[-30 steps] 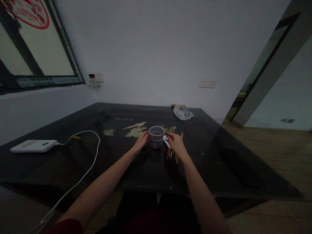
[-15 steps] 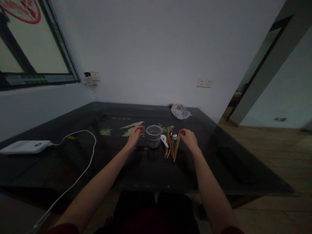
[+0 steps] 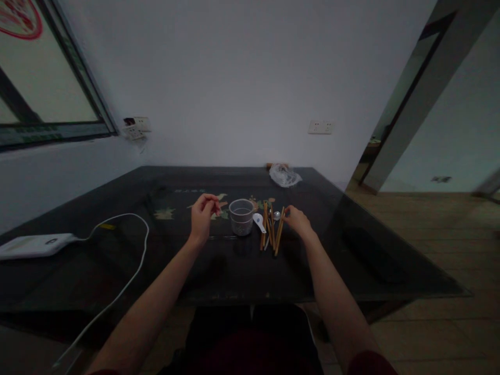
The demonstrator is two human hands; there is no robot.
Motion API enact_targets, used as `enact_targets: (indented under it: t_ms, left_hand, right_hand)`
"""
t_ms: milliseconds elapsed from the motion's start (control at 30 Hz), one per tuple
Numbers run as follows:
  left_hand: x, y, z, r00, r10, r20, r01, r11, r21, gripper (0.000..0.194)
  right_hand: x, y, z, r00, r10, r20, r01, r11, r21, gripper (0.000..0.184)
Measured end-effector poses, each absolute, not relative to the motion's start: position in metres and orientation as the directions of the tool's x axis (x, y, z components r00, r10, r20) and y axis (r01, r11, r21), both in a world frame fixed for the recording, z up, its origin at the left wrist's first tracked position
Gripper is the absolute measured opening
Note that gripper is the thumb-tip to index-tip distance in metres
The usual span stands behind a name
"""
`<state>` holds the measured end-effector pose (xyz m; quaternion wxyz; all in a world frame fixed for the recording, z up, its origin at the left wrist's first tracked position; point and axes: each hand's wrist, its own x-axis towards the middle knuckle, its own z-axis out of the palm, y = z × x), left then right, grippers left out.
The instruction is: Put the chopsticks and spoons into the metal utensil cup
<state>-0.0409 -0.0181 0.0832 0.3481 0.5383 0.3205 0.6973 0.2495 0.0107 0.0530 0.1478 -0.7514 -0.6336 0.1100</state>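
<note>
A clear plastic cup [image 3: 241, 219] stands upright on the dark table between my hands. My left hand [image 3: 202, 217] is raised just left of it, fingers loosely curled and holding nothing. On the cup's other side lie several wooden chopsticks [image 3: 269, 229], a white ceramic spoon [image 3: 258, 221] and a metal spoon [image 3: 277, 215] whose round bowl shows among the sticks. My right hand [image 3: 299, 221] is at the far end of the rightmost chopsticks [image 3: 279, 234], thumb and fingertips closed on them; the exact grip is small and dim.
A white power bank [image 3: 37, 245] with a white cable [image 3: 144, 252] sits at the left. A crumpled clear plastic bag [image 3: 284, 175] lies near the wall. A dark flat object [image 3: 373, 255] rests at the right of the table [image 3: 242, 281]. Sockets [image 3: 320, 127] are on the wall.
Both hands were at the cup's sides. My left hand has let go and moved left; my right hand has shifted right to the chopsticks' far end. The view has turned slightly right.
</note>
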Motion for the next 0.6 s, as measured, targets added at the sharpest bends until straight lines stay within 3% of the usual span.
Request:
enact_targets:
  t_ms: [100, 167, 233, 300, 433, 600]
  left_hand:
    - [-0.028, -0.036, 0.078, 0.056, 0.716, 0.696, 0.109, -0.698, 0.708, 0.009]
    - [-0.016, -0.05, 0.071, 0.298, 0.597, 0.745, 0.29, -0.8, 0.525, 0.012]
    - [-0.002, -0.063, 0.062, 0.541, 0.479, 0.692, 0.315, -0.877, 0.361, 0.018]
    - [0.013, -0.074, 0.052, 0.692, 0.374, 0.617, 0.242, -0.926, 0.291, 0.021]
    - [0.037, -0.084, 0.034, 0.819, 0.285, 0.499, 0.216, -0.957, 0.192, 0.022]
    - [0.046, -0.08, 0.023, 0.803, 0.409, 0.433, 0.388, -0.911, 0.141, 0.033]
  right_hand:
    - [0.247, 0.01, 0.05, 0.155, 0.988, -0.02, 0.928, -0.153, -0.34, 0.032]
    - [0.244, 0.009, 0.049, 0.144, 0.988, -0.048, 0.93, -0.152, -0.334, 0.036]
    - [0.241, 0.009, 0.048, 0.139, 0.988, -0.068, 0.933, -0.153, -0.325, 0.038]
    - [0.237, 0.009, 0.047, 0.139, 0.987, -0.075, 0.937, -0.156, -0.313, 0.042]
    - [0.23, 0.007, 0.043, 0.124, 0.991, -0.057, 0.945, -0.136, -0.299, 0.051]
    - [0.224, 0.003, 0.042, 0.136, 0.99, -0.043, 0.951, -0.143, -0.276, 0.046]
